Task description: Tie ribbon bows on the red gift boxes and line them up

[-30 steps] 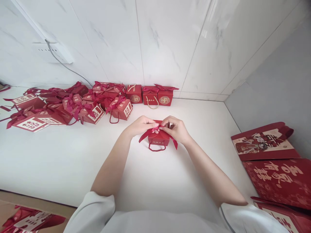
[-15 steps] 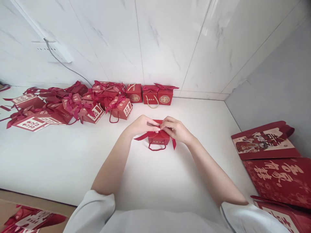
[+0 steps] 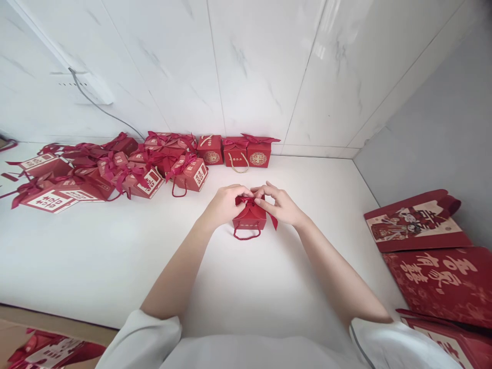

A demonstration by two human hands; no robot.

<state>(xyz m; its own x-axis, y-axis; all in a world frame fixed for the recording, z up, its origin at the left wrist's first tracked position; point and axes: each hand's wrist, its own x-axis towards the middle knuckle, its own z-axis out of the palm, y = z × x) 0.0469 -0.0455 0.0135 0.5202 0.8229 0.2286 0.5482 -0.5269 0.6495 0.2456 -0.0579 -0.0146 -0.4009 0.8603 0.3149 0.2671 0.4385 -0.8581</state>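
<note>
A small red gift box (image 3: 249, 220) stands on the white table in front of me, with a dark red cord handle (image 3: 246, 238) looped at its near side. Red ribbon (image 3: 274, 221) is tied across its top, and one tail hangs by the right side. My left hand (image 3: 227, 205) is closed at the top left of the box, its fingertips pinching the ribbon near the knot. From the other side, my right hand (image 3: 283, 206) pinches ribbon at the knot between thumb and forefinger. Fingers partly cover the knot.
Several tied red gift boxes (image 3: 142, 179) are heaped at the left. More boxes (image 3: 258, 155) line the tiled wall. Red paper bags (image 3: 438, 282) lie along the right edge. At the lower left, a cardboard carton (image 3: 77, 320) holds red boxes. A grey cable (image 3: 100, 108) hangs from the wall.
My left hand has rolled over the left side of the ribbon, so the left tail no longer shows. My right fingers have lifted slightly and spread a little around the knot.
</note>
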